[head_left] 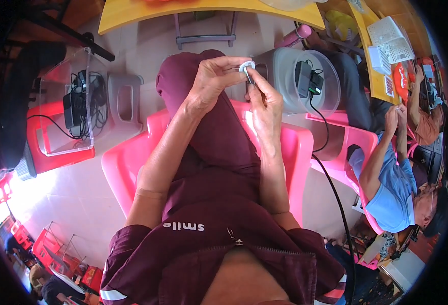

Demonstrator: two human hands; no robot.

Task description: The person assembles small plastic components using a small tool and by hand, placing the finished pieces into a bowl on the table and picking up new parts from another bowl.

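Note:
Above my knees, my two hands meet on a small white round piece (247,65). My left hand (210,84) pinches its left side between thumb and fingers. From the right, my right hand (265,104) closes in, its index fingertip against the piece and the thumb just below. A thin pale strip seems to run down from the piece toward the right thumb; whether it is part of the piece, I cannot tell. What the piece is does not show clearly.
A yellow table edge (209,6) curves ahead. Clear bins with black power adapters stand left (64,122) and right (280,84); a black cable (336,190) trails from the right one. Co-workers sit at the right, near white baskets (390,38). I sit on a pink chair (125,162).

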